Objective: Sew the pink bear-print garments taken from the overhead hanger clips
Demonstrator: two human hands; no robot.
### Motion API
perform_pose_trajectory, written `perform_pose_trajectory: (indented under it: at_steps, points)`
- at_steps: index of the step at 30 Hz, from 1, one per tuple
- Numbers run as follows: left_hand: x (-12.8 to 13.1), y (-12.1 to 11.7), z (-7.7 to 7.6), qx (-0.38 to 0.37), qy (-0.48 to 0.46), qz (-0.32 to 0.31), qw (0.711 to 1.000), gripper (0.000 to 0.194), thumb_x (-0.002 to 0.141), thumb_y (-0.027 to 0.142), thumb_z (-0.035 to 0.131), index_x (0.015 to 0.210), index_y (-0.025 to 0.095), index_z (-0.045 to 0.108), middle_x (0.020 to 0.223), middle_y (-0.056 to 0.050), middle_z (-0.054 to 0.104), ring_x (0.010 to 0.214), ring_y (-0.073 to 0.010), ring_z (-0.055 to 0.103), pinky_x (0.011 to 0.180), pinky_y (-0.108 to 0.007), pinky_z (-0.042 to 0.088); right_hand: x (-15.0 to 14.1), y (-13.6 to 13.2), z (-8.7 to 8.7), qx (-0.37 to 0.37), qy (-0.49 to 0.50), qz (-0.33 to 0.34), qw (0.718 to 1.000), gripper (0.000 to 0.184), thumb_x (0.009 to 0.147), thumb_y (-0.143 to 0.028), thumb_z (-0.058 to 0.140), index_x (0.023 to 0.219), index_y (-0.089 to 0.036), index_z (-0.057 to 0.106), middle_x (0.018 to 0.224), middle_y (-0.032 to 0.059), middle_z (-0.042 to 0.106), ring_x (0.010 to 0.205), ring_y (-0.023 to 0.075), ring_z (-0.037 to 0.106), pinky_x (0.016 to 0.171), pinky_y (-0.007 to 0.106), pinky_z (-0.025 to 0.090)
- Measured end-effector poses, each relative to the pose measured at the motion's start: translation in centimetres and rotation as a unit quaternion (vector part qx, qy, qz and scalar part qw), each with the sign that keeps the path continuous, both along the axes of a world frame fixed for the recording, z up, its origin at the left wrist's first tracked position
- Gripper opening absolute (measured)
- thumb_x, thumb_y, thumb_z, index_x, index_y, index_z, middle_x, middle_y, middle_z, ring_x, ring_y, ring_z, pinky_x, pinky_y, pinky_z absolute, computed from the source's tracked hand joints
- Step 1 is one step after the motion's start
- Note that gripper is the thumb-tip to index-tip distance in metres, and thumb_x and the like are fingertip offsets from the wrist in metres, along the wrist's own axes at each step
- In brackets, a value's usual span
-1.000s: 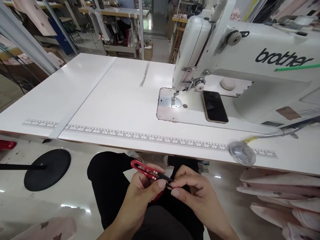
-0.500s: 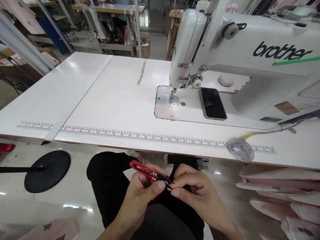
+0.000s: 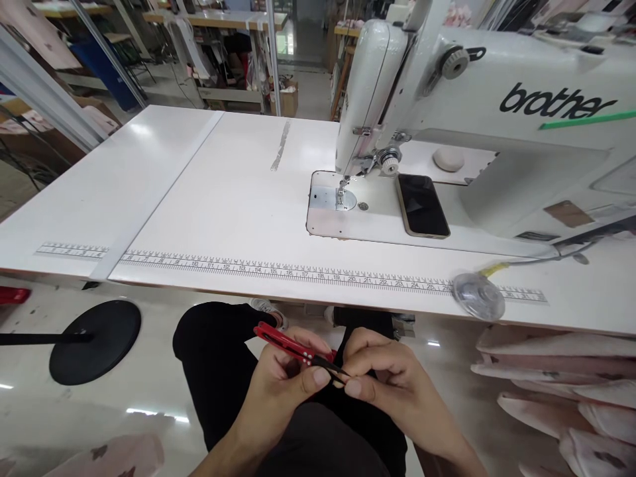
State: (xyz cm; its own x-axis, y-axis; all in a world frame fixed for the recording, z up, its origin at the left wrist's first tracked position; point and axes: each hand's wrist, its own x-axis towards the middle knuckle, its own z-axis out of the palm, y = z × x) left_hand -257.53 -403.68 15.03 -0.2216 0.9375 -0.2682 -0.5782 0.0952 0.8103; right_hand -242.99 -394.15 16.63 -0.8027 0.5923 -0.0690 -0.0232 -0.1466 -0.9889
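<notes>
Over my lap, below the table's front edge, my left hand (image 3: 283,387) is closed around red thread snips (image 3: 291,344), their dark blades pointing right. My right hand (image 3: 385,384) meets it, thumb and forefinger pinched at the blade tips; what they pinch is too small to make out. Both hands hover above black trousers (image 3: 213,358). The white sewing machine (image 3: 472,112) stands on the white table (image 3: 218,199) beyond them, its needle over the metal plate (image 3: 332,197).
A black phone (image 3: 422,205) lies on the machine bed. A clear round bobbin-like disc (image 3: 479,296) sits near the printed ruler (image 3: 298,273) at the table edge. Pink fabric pieces (image 3: 556,391) are stacked at lower right. A black round stand base (image 3: 94,341) rests on the floor, left.
The hands have stayed together over the lap; the snips have tipped slightly lower and the right fingers closed nearer the blade tips. The view shifted a little.
</notes>
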Motion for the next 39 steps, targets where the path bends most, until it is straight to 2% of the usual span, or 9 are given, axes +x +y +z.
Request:
perform_pose_trajectory:
  at_steps: [9, 20, 25, 30, 34, 36, 39]
  points:
    - [-0.3, -0.2, 0.2, 0.005, 0.047, -0.008, 0.999, 0.015, 0.071, 0.023, 0.072, 0.084, 0.02, 0.065, 0.07, 0.0, 0.06, 0.063, -0.0109, 0.055, 0.06, -0.02, 0.042, -0.4, -0.2, -0.2, -0.105, 0.031, 0.013, 0.994, 0.007, 0.077, -0.029, 0.069, 0.074, -0.024, 0.073, 0.072, -0.0004, 0.052, 0.066, 0.0111, 0.049, 0.065, 0.025, 0.04]
    - [-0.3, -0.4, 0.4, 0.042, 0.055, 0.0, 0.998, 0.011, 0.073, 0.012, 0.068, 0.079, 0.021, 0.066, 0.072, 0.001, 0.061, 0.066, -0.0093, 0.057, 0.063, -0.019, 0.046, -0.9, -0.6, -0.6, -0.181, 0.052, 0.007, 0.982, 0.012, 0.075, -0.031, 0.07, 0.069, -0.021, 0.072, 0.068, -0.0009, 0.049, 0.061, 0.01, 0.045, 0.058, 0.024, 0.034]
    - [-0.4, -0.2, 0.5, 0.063, 0.055, 0.004, 0.997, 0.012, 0.073, 0.008, 0.067, 0.076, 0.02, 0.067, 0.071, -0.001, 0.063, 0.066, -0.0104, 0.06, 0.062, -0.019, 0.047, -1.4, -1.1, -0.6, -0.236, 0.062, -0.009, 0.97, 0.014, 0.071, -0.028, 0.071, 0.062, -0.018, 0.069, 0.063, -0.0008, 0.048, 0.06, 0.0111, 0.043, 0.057, 0.025, 0.03]
    - [-0.8, 0.1, 0.8, 0.074, 0.07, 0.001, 0.995, 0.009, 0.071, 0.011, 0.069, 0.072, 0.02, 0.069, 0.066, -0.002, 0.065, 0.062, -0.012, 0.059, 0.061, -0.022, 0.047, -1.8, -1.6, -0.9, -0.314, 0.072, -0.011, 0.947, 0.018, 0.066, -0.023, 0.069, 0.053, -0.015, 0.059, 0.06, -0.0002, 0.05, 0.059, 0.0118, 0.041, 0.059, 0.025, 0.029]
    - [-0.5, -0.5, 1.0, 0.075, 0.096, -0.059, 0.991, 0.008, 0.068, 0.012, 0.072, 0.07, 0.02, 0.071, 0.063, -0.005, 0.066, 0.059, -0.0137, 0.057, 0.057, -0.024, 0.043, -2.0, -1.3, -1.9, -0.364, 0.099, -0.045, 0.925, 0.023, 0.07, -0.026, 0.063, 0.054, -0.017, 0.049, 0.051, -0.0035, 0.042, 0.05, 0.0101, 0.032, 0.056, 0.026, 0.027]
    - [-0.3, -0.7, 0.9, 0.066, 0.117, -0.075, 0.988, 0.005, 0.068, 0.014, 0.073, 0.068, 0.018, 0.071, 0.063, -0.006, 0.066, 0.058, -0.0141, 0.056, 0.056, -0.025, 0.042, -1.9, -1.0, -2.4, -0.367, 0.103, -0.071, 0.922, 0.023, 0.072, -0.026, 0.061, 0.056, -0.018, 0.047, 0.051, -0.0045, 0.04, 0.049, 0.0098, 0.03, 0.057, 0.026, 0.028]
    - [0.0, -0.5, 0.5, 0.012, 0.086, 0.017, 0.996, 0.009, 0.068, 0.022, 0.074, 0.068, 0.016, 0.068, 0.061, -0.003, 0.061, 0.055, -0.0104, 0.052, 0.052, -0.021, 0.039, -1.7, -1.0, -2.6, -0.333, 0.078, -0.075, 0.937, 0.026, 0.075, -0.029, 0.063, 0.057, -0.018, 0.048, 0.053, -0.0033, 0.042, 0.052, 0.0108, 0.034, 0.057, 0.025, 0.028]
